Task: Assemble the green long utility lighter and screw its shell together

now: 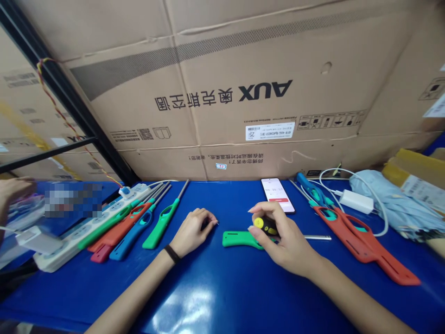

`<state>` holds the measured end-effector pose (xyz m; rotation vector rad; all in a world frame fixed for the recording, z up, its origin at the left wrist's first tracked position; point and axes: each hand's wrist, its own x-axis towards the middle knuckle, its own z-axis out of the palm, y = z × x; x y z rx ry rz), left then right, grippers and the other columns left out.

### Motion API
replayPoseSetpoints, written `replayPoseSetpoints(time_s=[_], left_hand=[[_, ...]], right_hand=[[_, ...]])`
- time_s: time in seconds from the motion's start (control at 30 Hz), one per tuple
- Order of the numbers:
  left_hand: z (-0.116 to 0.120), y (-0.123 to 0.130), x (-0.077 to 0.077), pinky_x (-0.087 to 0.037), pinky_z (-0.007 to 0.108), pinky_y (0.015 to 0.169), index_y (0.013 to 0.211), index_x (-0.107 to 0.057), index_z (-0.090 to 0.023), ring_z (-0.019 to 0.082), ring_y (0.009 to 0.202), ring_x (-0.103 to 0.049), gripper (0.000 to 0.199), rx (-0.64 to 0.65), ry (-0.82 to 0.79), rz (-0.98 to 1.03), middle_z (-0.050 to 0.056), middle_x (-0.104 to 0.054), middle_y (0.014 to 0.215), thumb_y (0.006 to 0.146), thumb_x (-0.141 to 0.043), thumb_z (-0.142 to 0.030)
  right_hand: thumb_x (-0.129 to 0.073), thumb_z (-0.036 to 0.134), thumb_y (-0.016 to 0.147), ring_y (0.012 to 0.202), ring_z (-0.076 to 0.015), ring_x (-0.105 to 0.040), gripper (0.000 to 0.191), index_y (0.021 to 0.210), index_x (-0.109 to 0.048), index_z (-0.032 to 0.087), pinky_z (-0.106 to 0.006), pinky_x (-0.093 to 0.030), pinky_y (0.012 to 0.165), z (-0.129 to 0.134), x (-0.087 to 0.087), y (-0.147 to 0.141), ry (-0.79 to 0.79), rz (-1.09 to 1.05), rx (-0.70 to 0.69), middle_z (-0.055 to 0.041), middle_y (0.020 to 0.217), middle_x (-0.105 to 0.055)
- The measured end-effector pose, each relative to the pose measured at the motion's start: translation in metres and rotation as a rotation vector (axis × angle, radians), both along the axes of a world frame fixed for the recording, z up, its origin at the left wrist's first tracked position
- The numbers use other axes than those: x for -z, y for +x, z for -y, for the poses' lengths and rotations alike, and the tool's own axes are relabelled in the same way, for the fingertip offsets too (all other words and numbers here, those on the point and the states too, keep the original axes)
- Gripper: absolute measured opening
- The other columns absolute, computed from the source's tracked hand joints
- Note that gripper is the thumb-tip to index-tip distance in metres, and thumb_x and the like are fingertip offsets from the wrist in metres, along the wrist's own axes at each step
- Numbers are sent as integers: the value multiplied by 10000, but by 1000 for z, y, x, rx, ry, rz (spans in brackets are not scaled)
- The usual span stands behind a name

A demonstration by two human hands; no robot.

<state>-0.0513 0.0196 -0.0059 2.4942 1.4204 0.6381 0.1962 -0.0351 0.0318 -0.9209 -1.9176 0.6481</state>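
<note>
My right hand (pixel 287 239) is wrapped round the yellow-and-black handle of a screwdriver (pixel 264 226), whose yellow end faces me; its shaft is hidden. Beneath that hand a green long-reach lighter (pixel 238 238) lies across the blue table, its metal tube poking out on the right. My left hand (pixel 193 232), with a dark band at the wrist, rests on the table to the left of this lighter. Its thumb and forefinger are pinched together at a tiny shiny bit, too small to name. Another green lighter (pixel 162 225) lies just left of that hand.
More lighters, red (pixel 127 222) and blue (pixel 134 232), lie beside a white power strip (pixel 93 227). On the right are red lighters (pixel 361 236), a white charger (pixel 356 202) with cable and a pale blue bundle (pixel 392 199). A phone (pixel 278 195) lies before the cardboard wall (pixel 215 130). Another person's hand (pixel 15 192) shows far left.
</note>
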Motion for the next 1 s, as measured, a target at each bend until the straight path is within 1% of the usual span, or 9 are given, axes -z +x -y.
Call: replayPoseSetpoints(time_s=[0.13,0.27,0.37,0.53,0.73,0.9,1.0], left_hand=[[10,6,-7,-390,321,783,866,-581,-199,171,798,-556,166,108,18,-12,16,-632,851,931,-466,-297],[20,12,-14,-367,333,770,867,-538,-179,178,813,-518,166,229,156,-119,35,-620,897,959,-410,-232],[23,12,-15,-359,339,774,882,-519,-165,180,815,-504,174,290,257,-176,45,-614,900,968,-367,-174],[24,11,-15,-353,341,787,876,-515,-166,183,829,-512,180,337,321,-236,46,-607,882,969,-362,-152],[26,14,-16,-354,338,794,887,-525,-167,186,828,-508,168,330,360,-279,47,-599,883,966,-377,-153],[25,14,-13,-364,336,792,886,-540,-165,183,820,-516,176,338,367,-278,48,-607,878,965,-384,-156],[25,12,-13,-372,338,796,898,-559,-173,177,822,-536,188,345,328,-240,44,-622,882,967,-385,-164]], right_hand=[[-522,320,896,758,-145,-599,281,1141,-393,267,-283,-475,669,1,-1,0,36,59,2,-7,888,-556],[-527,335,893,802,-172,-627,288,1141,-397,266,-300,-490,689,2,-1,0,29,92,2,-26,916,-584],[-531,344,891,821,-182,-633,294,1142,-398,270,-304,-495,696,2,-1,1,26,98,12,-32,923,-591],[-532,341,889,814,-184,-632,289,1138,-406,266,-302,-495,687,1,-2,1,26,108,17,-38,923,-596],[-530,345,892,796,-176,-627,286,1138,-406,267,-297,-489,682,1,-3,1,20,121,19,-30,913,-596],[-529,344,892,799,-176,-626,277,1131,-406,275,-301,-486,683,2,-3,0,11,120,10,-21,907,-589],[-532,345,890,802,-182,-617,261,1111,-417,269,-311,-482,688,2,-4,0,-2,110,17,-25,905,-584]])
